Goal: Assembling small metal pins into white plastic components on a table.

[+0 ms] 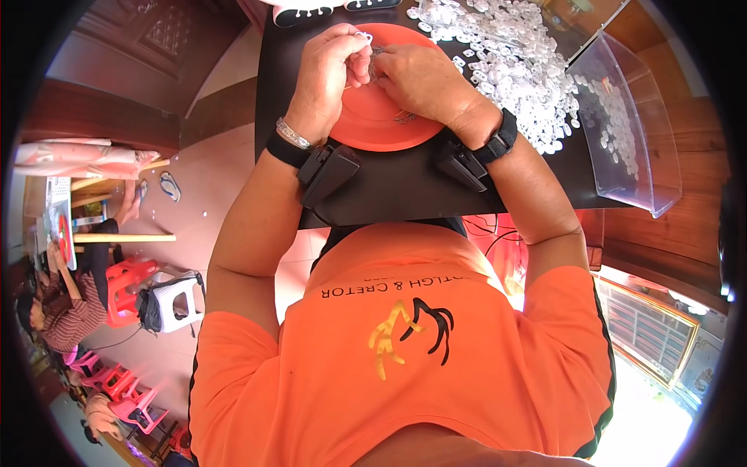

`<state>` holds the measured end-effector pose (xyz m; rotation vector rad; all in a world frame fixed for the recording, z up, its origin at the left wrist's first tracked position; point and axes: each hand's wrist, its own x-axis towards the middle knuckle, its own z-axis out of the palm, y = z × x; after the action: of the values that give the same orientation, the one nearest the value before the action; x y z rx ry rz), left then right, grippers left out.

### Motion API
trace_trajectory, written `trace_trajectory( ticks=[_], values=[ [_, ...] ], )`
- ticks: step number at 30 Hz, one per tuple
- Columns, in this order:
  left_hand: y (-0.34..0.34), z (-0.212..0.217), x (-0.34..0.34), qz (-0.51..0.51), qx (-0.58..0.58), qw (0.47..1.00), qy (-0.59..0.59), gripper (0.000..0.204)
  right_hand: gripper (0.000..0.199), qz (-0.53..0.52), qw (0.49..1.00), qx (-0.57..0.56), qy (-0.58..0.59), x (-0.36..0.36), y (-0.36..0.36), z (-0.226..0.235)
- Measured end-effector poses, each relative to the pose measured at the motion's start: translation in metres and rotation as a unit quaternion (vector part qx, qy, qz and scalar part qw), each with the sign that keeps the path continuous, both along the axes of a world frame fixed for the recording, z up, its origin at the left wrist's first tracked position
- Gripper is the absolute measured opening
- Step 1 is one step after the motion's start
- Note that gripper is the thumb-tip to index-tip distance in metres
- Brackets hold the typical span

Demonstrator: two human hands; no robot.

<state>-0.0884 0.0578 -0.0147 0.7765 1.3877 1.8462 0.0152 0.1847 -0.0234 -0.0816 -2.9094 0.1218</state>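
Both of my hands are over a round orange-red plate [381, 138] on a black table. My left hand [325, 68] is closed, with a small white plastic piece [366, 37] pinched between thumb and forefinger. Close beside it, my right hand [426, 82] has its fingers pressed together at the left fingertips. Thin metal bits show near those fingers, but what the right hand grips is too small to make out. More thin metal wire pieces [405, 117] lie on the plate, below the right hand. Each wrist wears a black strap with a black device.
A large heap of small white plastic pieces [513, 70] spreads right of the plate. Beyond it, a clear plastic bin [634, 148] holds more pieces at the table's right edge. Black-and-white shoes [303, 15] show at the top. Another person [74, 319] sits far left, near stools [175, 303].
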Motion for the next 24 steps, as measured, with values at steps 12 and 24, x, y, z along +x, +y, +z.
trace_trajectory(
  ticks=[12,24],
  values=[
    [0.002,0.003,0.006,-0.051,-0.043,0.997,0.024,0.018,0.016,-0.052,0.917,-0.373,0.131,0.012,0.021,0.020],
    [0.002,-0.001,0.017,-0.064,-0.010,0.992,0.106,0.018,0.020,-0.019,0.750,-0.657,0.067,0.017,0.027,0.029]
  ],
)
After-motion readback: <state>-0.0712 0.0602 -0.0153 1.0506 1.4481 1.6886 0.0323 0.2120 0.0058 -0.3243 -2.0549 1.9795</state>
